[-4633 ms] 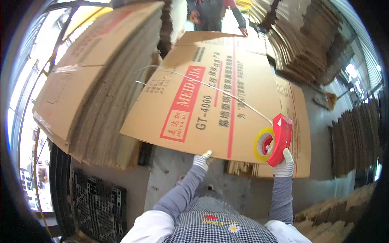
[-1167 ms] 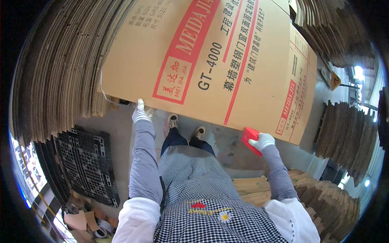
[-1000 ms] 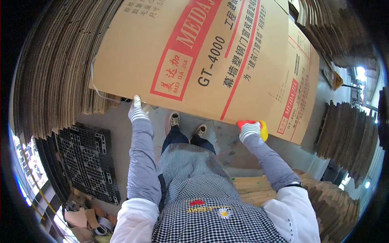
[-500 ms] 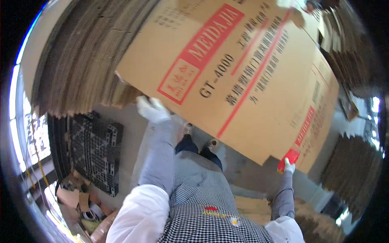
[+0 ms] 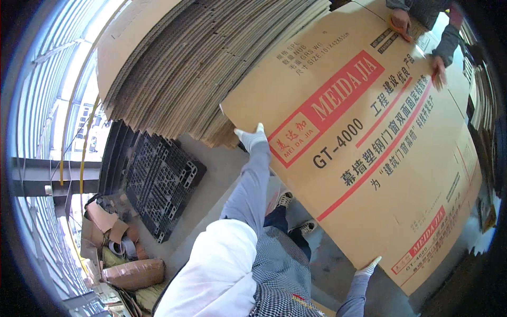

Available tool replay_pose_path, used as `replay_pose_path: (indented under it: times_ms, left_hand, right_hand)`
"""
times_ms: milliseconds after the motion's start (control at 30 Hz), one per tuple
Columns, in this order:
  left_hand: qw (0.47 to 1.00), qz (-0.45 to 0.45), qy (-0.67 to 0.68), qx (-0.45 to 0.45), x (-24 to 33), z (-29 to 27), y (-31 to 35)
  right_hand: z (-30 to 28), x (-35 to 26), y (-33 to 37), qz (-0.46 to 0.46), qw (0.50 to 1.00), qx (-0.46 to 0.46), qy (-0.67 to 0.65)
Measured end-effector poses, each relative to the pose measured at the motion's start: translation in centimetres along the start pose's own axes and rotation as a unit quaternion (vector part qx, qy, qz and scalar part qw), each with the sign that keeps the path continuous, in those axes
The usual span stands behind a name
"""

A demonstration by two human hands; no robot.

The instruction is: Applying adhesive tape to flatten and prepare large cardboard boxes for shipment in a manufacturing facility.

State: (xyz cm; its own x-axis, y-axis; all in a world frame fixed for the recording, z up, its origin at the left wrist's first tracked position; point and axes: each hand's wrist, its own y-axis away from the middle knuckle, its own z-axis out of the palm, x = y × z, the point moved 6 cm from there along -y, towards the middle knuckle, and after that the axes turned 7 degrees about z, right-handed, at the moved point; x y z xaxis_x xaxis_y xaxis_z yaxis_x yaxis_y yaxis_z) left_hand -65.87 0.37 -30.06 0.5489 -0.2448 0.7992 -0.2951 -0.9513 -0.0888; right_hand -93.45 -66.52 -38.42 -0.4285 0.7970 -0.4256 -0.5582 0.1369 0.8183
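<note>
A black plastic pallet [image 5: 158, 185] lies on the floor at the left, beside a tall stack of flattened cardboard [image 5: 200, 68]. The gloved left hand [image 5: 252, 138] grips the near edge of a big printed cardboard sheet [image 5: 369, 153], which lies tilted in front of the person. The gloved right hand [image 5: 367, 268] holds its lower edge, and another person's hands [image 5: 404, 21] hold the far end.

Big stack of flat corrugated cardboard sheets [image 5: 211, 63] at 11–12 o'clock, leaning, edges showing. Black plastic pallet [image 5: 156, 185] at 9 o'clock, on grey concrete floor [image 5: 211, 174], just below the stack. Scrap pile w/ torn brown cardboard bits [image 5: 113, 232] & a brown wrapped bundle [image 5: 132, 273] at 7–8 o'clock. Windows w/ metal frames [image 5: 58, 105] along the rim, 9–10 o'clock. Co-worker's hands & dark sleeves [image 5: 422, 21] at 1 o'clock.
</note>
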Motion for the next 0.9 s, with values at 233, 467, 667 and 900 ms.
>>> replay_pose_path:
  times_ms: [233, 467, 667, 900]
  left_hand:
    - [0.722, -0.426, 0.425, -0.342, -6.1, -2.7, 33.2]
    - [0.622, -0.4, 0.578, -0.345, -3.1, 0.1, 16.7]
    - [0.759, -0.308, 0.537, -0.204, -8.2, 1.6, -24.3]
    - [0.738, -0.334, 0.53, -0.252, 1.2, -2.6, -7.7]
  right_hand:
    - [2.5, 1.4, 2.7, -0.027, 0.984, 0.023, 0.177]
    - [3.9, -4.1, 8.8, -0.068, 0.977, 0.041, 0.199]
    - [3.0, -4.7, 4.7, 0.014, 0.976, 0.011, 0.217]
    - [2.7, -7.9, 8.4, -0.099, 0.97, 0.014, 0.223]
